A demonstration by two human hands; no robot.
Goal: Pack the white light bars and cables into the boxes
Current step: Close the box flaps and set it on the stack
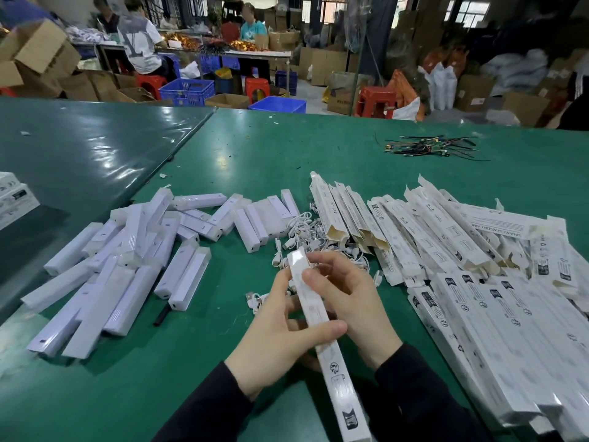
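Note:
A long narrow white box slants from the middle of the view down toward me. My left hand grips its middle, thumb laid across the top face. My right hand holds its far end, fingers curled round it near the end flap. Several white light bars lie heaped on the green table to the left. White cables lie tangled just beyond my hands. Several white boxes, some with open ends, are piled on the right.
A bundle of dark wires lies at the far right of the table. More printed boxes sit at the left edge. Beyond the table are people at benches, blue crates, red stools and cardboard cartons.

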